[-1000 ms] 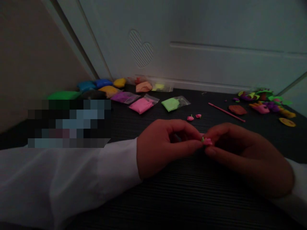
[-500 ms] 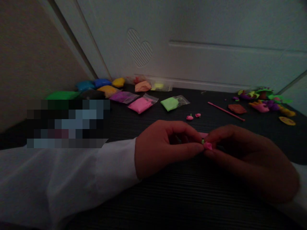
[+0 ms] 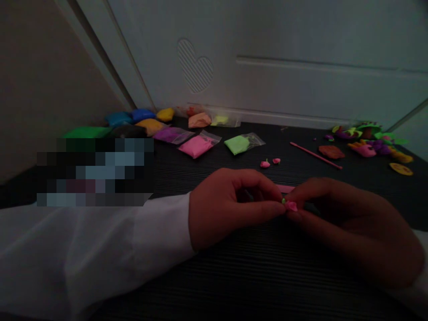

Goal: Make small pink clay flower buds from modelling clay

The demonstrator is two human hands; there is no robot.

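Note:
Between my two hands is a small pink clay flower [image 3: 292, 206] with a bit of green at its left end. My left hand [image 3: 230, 209] pinches the green end between thumb and forefinger. The fingertips of my right hand [image 3: 354, 227] close on the pink part from the other side. Just behind the fingertips lies a flat pink strip or tool [image 3: 286, 189], partly hidden by the hands. Two little pink clay buds with green bits, one left [image 3: 265, 164] and one right [image 3: 276, 161], rest on the dark table beyond my hands.
Bags of coloured clay, among them a pink bag [image 3: 197, 146] and a light green bag [image 3: 238, 144], lie at the back left. A thin pink stick [image 3: 316, 155], a reddish-brown clay piece [image 3: 331, 151] and several clay figures [image 3: 366, 147] are at the right. Behind stands a white panel [image 3: 284, 31].
My right hand has shifted slightly right and down, and the flower has moved a little with it. A bit more of the pink strip shows. Both hands keep their pinch.

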